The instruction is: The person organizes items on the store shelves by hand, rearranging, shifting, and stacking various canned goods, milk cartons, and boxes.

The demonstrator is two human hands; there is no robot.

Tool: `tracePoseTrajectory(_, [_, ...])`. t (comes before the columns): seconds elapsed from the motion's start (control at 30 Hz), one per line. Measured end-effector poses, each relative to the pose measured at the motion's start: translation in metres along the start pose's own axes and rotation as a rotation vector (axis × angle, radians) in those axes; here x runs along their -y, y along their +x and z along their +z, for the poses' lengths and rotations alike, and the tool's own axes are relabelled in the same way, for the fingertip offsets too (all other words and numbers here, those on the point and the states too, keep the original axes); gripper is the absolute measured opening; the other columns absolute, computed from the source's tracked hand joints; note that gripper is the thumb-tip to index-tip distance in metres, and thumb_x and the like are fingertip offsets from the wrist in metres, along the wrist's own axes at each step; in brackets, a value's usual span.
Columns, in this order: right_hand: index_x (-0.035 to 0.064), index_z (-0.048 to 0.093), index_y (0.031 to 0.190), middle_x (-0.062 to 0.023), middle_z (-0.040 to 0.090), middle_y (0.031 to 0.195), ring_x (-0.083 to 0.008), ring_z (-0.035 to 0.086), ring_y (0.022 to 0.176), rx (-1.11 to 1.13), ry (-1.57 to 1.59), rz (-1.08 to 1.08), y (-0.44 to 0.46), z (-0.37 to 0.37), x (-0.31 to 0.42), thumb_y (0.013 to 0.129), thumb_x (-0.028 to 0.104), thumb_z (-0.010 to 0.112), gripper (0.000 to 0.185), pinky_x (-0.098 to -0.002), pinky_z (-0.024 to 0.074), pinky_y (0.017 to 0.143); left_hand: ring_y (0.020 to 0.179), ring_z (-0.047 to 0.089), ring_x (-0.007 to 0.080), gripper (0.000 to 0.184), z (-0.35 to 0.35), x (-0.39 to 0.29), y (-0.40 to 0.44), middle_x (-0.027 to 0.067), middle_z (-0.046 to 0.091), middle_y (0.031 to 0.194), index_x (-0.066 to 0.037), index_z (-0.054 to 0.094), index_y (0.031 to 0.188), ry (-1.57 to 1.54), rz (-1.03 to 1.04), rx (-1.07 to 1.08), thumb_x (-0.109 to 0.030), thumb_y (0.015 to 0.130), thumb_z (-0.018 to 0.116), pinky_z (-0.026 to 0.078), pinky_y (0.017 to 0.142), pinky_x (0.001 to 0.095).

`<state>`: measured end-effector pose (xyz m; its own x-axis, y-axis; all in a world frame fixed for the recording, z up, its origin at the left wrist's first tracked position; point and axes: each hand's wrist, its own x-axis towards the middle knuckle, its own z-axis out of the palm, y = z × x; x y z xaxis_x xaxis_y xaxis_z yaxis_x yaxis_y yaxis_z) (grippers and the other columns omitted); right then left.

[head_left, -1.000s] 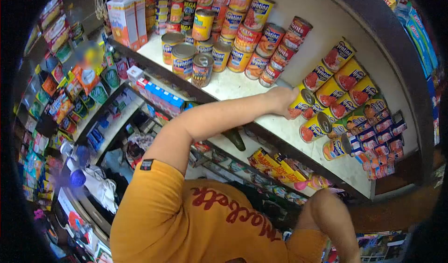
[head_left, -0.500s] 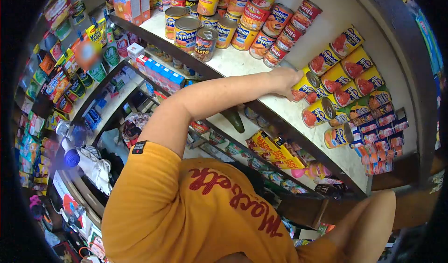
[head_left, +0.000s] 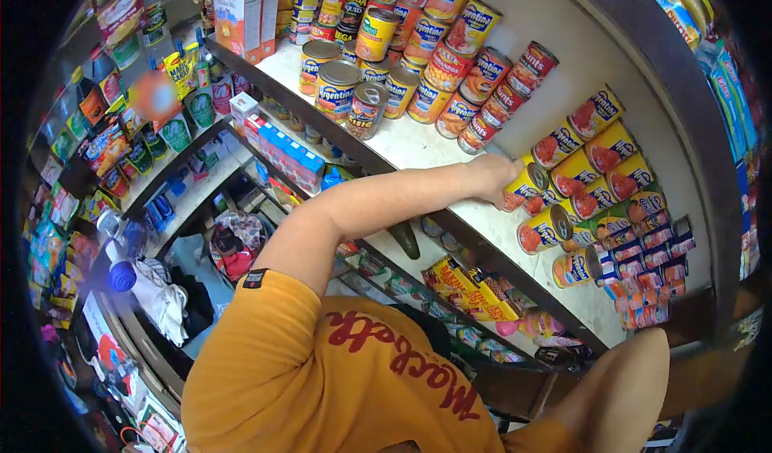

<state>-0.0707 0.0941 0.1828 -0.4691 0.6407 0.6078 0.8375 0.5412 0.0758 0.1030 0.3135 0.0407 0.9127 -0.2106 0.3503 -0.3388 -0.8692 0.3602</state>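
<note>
My left hand (head_left: 492, 181) reaches across to the upper shelf, its fingers curled against the end of a yellow corned beef can (head_left: 527, 186). Part of the grip is hidden behind the back of the hand. That can sits at the near left side of a stack of yellow Argentina cans (head_left: 576, 195). Another yellow can (head_left: 544, 229) stands just in front of it. Of my right arm (head_left: 619, 397), only the bent part shows at lower right; the right hand is out of view.
More canned goods (head_left: 426, 43) are stacked farther left on the white shelf (head_left: 402, 149). Small stacked cans (head_left: 651, 268) stand at the right. A dark shelf edge (head_left: 474, 232) runs below my forearm. Yellow packets (head_left: 470, 288) and a blue row of boxes (head_left: 285, 151) occupy the lower shelf.
The view has shifted, so the shelf and cans appear lower in the picture. My left hand stays at the same can, with no clear movement of the can.
</note>
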Motion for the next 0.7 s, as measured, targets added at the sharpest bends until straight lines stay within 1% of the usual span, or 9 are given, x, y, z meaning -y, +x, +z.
tracePoseTrajectory(0.07, [-0.0021, 0.061, 0.087, -0.0123, 0.063, 0.086, -0.0236, 0.061, 0.079, 0.002, -0.003, 0.001, 0.002, 0.002, -0.001, 0.08, 0.009, 0.065, 0.013, -0.0338, 0.0484, 0.074, 0.082, 0.064, 0.0379, 0.072, -0.001, 0.0, 0.0, 0.0215, 0.064, 0.086, 0.003, 0.043, 0.108, 0.002, 0.0, 0.021, -0.035, 0.06, 0.082, 0.051, 0.072, 0.0459])
tracePoseTrajectory(0.17, [-0.0022, 0.061, 0.086, -0.0125, 0.063, 0.085, -0.0236, 0.061, 0.077, 0.007, -0.005, -0.004, 0.004, 0.004, -0.004, 0.08, 0.008, 0.065, 0.013, -0.0338, 0.0488, 0.073, 0.083, 0.064, 0.038, 0.072, 0.003, 0.001, 0.0, 0.0218, 0.064, 0.086, 0.003, 0.043, 0.109, -0.011, 0.003, -0.009, -0.034, 0.061, 0.081, 0.051, 0.072, 0.0458])
tracePoseTrajectory(0.3, [-0.0023, 0.061, 0.084, -0.0127, 0.064, 0.083, -0.0236, 0.061, 0.075, 0.018, -0.005, -0.009, 0.007, 0.006, -0.008, 0.079, 0.008, 0.065, 0.012, -0.0338, 0.0494, 0.071, 0.084, 0.064, 0.038, 0.072, -0.002, -0.001, -0.001, 0.0217, 0.064, 0.086, 0.003, 0.043, 0.109, -0.012, -0.003, 0.03, -0.033, 0.061, 0.081, 0.051, 0.071, 0.046])
tracePoseTrajectory(0.43, [-0.0024, 0.061, 0.083, -0.013, 0.064, 0.082, -0.0236, 0.062, 0.074, 0.003, -0.008, -0.001, 0.008, 0.008, -0.01, 0.079, 0.007, 0.065, 0.011, -0.0338, 0.05, 0.07, 0.084, 0.064, 0.0361, 0.059, -0.023, -0.01, -0.012, 0.0196, 0.064, 0.087, -0.001, 0.047, 0.106, 0.019, 0.017, 0.004, -0.029, 0.064, 0.078, 0.051, 0.07, 0.0461])
tracePoseTrajectory(0.5, [-0.0024, 0.061, 0.082, -0.0131, 0.064, 0.081, -0.0236, 0.062, 0.073, -0.002, -0.024, 0.016, 0.007, 0.008, -0.01, 0.079, 0.007, 0.065, 0.011, -0.0338, 0.0503, 0.069, 0.083, 0.062, 0.0354, 0.044, -0.036, -0.007, -0.012, 0.0167, 0.061, 0.087, -0.003, 0.051, 0.101, -0.02, -0.044, -0.325, -0.021, 0.067, 0.072, 0.05, 0.071, 0.0459])
tracePoseTrajectory(0.57, [-0.0025, 0.061, 0.081, -0.0132, 0.064, 0.08, -0.0236, 0.062, 0.072, -0.019, -0.033, 0.032, 0.005, 0.006, -0.011, 0.079, 0.007, 0.065, 0.01, -0.0338, 0.0505, 0.068, 0.088, 0.056, 0.0356, 0.036, -0.069, 0.01, -0.011, 0.0155, 0.055, 0.088, -0.004, 0.052, 0.098, 0.117, 0.057, -0.949, -0.014, 0.066, 0.067, 0.047, 0.076, 0.0464])
tracePoseTrajectory(0.6, [-0.0025, 0.061, 0.081, -0.0133, 0.064, 0.08, -0.0236, 0.062, 0.071, -0.038, -0.038, 0.042, 0.003, 0.007, -0.012, 0.079, 0.007, 0.065, 0.01, -0.0338, 0.0507, 0.068, 0.092, 0.049, 0.0372, 0.04, -0.091, 0.021, -0.009, 0.0177, 0.049, 0.092, -0.004, 0.051, 0.102, 0.172, 0.023, -1.119, -0.011, 0.065, 0.064, 0.043, 0.08, 0.0475])
tracePoseTrajectory(0.63, [-0.0025, 0.061, 0.08, -0.0134, 0.064, 0.079, -0.0236, 0.062, 0.071, -0.054, -0.039, 0.052, 0.0, 0.006, -0.011, 0.079, 0.006, 0.065, 0.01, -0.0337, 0.0508, 0.068, 0.099, 0.048, 0.0395, 0.042, -0.111, 0.024, -0.015, 0.0224, 0.048, 0.103, -0.002, 0.051, 0.105, 0.253, -0.127, -1.193, -0.011, 0.068, 0.066, 0.042, 0.083, 0.0484])
tracePoseTrajectory(0.7, [-0.0026, 0.061, 0.08, -0.0135, 0.064, 0.079, -0.0236, 0.062, 0.07, -0.104, -0.053, 0.075, -0.007, 0.003, -0.007, 0.078, 0.006, 0.065, 0.01, -0.0337, 0.0511, 0.067, 0.103, 0.047, 0.0402, 0.044, -0.138, 0.035, -0.012, 0.0253, 0.046, 0.111, -0.001, 0.05, 0.108, 0.377, -0.249, -1.24, -0.015, 0.072, 0.069, 0.043, 0.083, 0.0483])
